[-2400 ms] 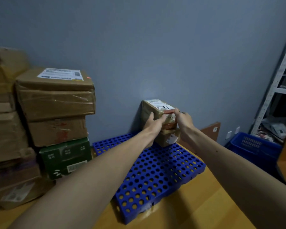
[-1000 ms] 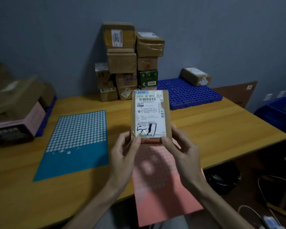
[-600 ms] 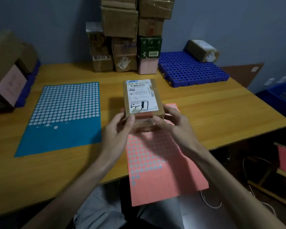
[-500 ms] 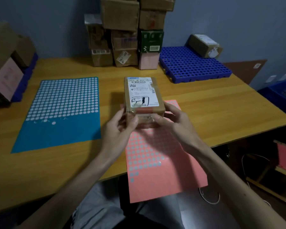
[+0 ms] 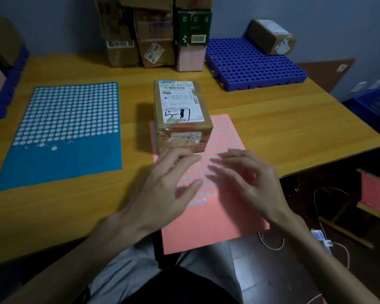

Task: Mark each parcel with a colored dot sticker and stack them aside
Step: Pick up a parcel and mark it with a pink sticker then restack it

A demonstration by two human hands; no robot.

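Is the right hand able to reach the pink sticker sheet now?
Probably yes: the right hand hovers open over the pink sticker sheet; the parcel covers only its far left corner.

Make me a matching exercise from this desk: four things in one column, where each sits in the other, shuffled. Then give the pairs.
1. blue sticker sheet
2. pink sticker sheet
3. labelled parcel
4. blue pallet

A. carries a small parcel at its far corner
B. overhangs the table at its near edge
C. lies flat at the left
D. rests on the pink sheet's far end

Pairs: 1-C, 2-B, 3-D, 4-A
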